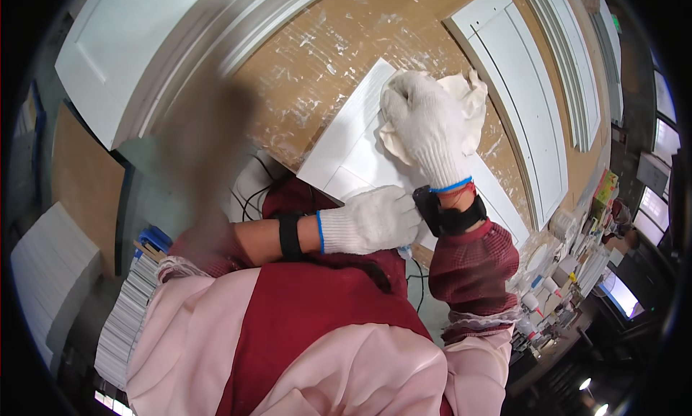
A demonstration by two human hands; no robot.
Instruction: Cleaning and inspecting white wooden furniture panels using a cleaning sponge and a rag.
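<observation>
A flat white panel (pixel 349 139) with a thin groove line lies at a slant on the brown worktable. My right hand (pixel 425 121), in a white knitted glove with a blue cuff, is closed on a crumpled cream cloth (pixel 467 103) and presses it onto the panel. The cloth bunches out on both sides of the glove. My left hand (pixel 371 220), gloved the same way, is at the panel's near edge with its fingers bent together around it. The fingertips are partly hidden, close to the black band on my right wrist.
Long white panels (pixel 515 92) lie along the table's right side. Larger white framed panels (pixel 137 48) stand at the upper left. Stacked white boards (pixel 54 272) are at the left. Bottles and small items (pixel 551 286) crowd the right. A blurred dark shape (pixel 209 142) covers part of the left.
</observation>
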